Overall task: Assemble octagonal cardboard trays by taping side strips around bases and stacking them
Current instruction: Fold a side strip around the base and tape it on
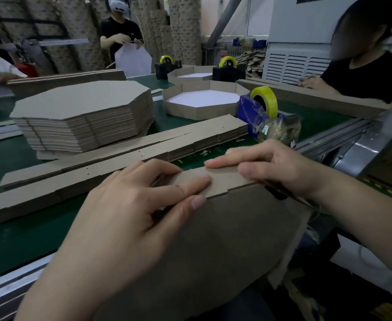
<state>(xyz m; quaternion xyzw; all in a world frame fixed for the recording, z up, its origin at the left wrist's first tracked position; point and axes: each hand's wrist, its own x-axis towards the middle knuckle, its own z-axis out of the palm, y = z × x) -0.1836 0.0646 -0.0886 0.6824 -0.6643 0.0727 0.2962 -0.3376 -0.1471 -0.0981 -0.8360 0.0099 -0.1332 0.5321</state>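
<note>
Both hands work at 6 o'clock: left hand (130, 205) presses the side strip (222, 181) flat-fingered onto the base (213, 239), right hand (271, 167) pinches the strip's top edge. Wrapping step; next likely needs tape from the tape dispenser (259, 107) at 1 o'clock.

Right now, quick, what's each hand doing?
Left hand: open, straight fingers pressing the side strip.
Right hand: closed, pinching the same side strip.
</note>
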